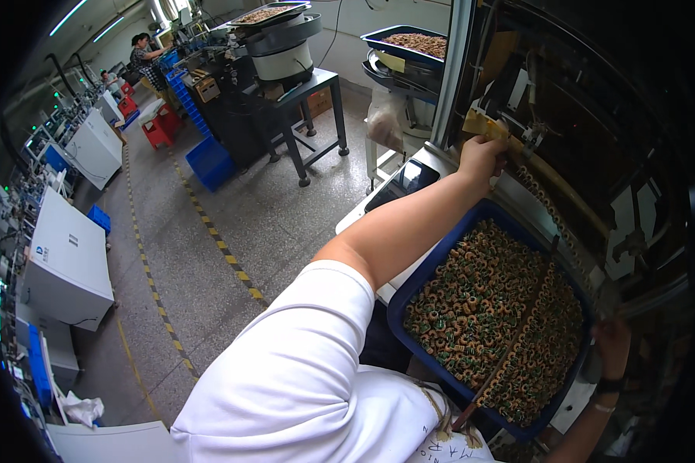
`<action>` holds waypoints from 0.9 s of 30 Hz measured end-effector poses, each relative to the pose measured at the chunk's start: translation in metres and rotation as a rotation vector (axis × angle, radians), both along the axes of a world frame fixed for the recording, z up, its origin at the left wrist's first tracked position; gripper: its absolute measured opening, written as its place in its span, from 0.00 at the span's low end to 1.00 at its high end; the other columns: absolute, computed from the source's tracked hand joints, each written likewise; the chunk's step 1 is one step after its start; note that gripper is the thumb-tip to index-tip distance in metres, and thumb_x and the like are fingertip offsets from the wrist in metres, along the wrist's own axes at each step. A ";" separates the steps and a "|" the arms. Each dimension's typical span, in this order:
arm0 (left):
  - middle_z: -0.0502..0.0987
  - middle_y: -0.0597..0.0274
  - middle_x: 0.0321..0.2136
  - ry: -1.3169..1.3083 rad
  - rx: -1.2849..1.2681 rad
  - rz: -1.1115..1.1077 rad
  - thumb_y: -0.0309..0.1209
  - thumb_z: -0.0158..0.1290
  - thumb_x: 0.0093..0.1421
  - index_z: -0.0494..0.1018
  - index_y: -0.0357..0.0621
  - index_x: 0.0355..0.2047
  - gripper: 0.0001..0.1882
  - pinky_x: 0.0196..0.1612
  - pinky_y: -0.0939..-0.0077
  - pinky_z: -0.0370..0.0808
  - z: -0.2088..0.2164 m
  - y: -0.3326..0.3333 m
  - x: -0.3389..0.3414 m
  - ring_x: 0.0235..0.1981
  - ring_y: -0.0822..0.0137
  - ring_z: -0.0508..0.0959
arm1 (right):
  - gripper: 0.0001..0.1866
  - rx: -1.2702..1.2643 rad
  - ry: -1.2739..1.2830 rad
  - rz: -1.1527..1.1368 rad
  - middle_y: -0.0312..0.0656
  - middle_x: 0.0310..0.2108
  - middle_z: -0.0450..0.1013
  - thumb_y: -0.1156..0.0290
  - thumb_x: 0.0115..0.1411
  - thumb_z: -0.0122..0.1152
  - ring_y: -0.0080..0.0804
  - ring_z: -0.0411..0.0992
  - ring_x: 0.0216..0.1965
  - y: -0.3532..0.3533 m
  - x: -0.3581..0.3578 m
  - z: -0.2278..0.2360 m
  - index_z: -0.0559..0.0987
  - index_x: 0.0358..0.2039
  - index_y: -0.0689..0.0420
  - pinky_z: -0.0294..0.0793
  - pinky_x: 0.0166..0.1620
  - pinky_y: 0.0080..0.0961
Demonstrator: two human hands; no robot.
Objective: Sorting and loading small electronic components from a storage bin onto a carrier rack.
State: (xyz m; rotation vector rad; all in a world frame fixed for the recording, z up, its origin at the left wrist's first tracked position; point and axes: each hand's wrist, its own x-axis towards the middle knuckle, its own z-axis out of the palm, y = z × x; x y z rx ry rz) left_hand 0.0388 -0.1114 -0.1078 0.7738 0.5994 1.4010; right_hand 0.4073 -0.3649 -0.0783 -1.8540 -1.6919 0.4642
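Observation:
My left hand (481, 160) is raised at the machine with its fingers curled closed, beside a yellow block-like piece (483, 126). What it grips is hidden behind the fingers. From near that hand a long row of small copper-coloured rings (550, 207) slants down towards my right hand (611, 345), which is in shadow by the tray's right side. Its fingers are too dim to read. Below and between the hands sits a dark blue tray (400, 322) heaped with small copper-and-green ring-shaped coils (471, 301). A thin brown stick (527, 312) lies across the heap.
The dark machine (587, 92) with its metal frame rises at the right. A phone (404, 185) lies on the white ledge behind my left forearm. Beyond are a feeder bowl (282, 58) on a grey table, red stools (161, 126), blue bins and a person at another machine.

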 end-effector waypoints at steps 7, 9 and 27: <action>0.77 0.57 0.27 0.202 0.147 -0.309 0.31 0.54 0.57 0.71 0.35 0.40 0.13 0.25 0.79 0.70 0.037 -0.063 0.008 0.22 0.70 0.74 | 0.14 -0.338 0.515 0.112 0.37 0.13 0.67 0.66 0.52 0.64 0.20 0.65 0.12 -0.153 -0.100 0.018 0.74 0.26 0.65 0.62 0.16 0.20; 0.77 0.58 0.29 0.414 0.214 -0.400 0.32 0.55 0.57 0.70 0.36 0.44 0.17 0.28 0.80 0.72 0.047 -0.097 0.012 0.24 0.71 0.75 | 0.17 -0.216 0.839 0.118 0.38 0.12 0.67 0.63 0.54 0.63 0.20 0.64 0.10 -0.190 -0.109 0.003 0.74 0.26 0.67 0.60 0.14 0.17; 0.77 0.57 0.25 0.971 0.204 -1.029 0.31 0.55 0.59 0.74 0.29 0.40 0.15 0.29 0.79 0.71 -0.020 -0.317 -0.035 0.26 0.76 0.74 | 0.08 -0.158 0.989 -0.234 0.35 0.16 0.72 0.74 0.56 0.62 0.13 0.64 0.15 -0.232 -0.124 -0.057 0.76 0.35 0.64 0.61 0.19 0.10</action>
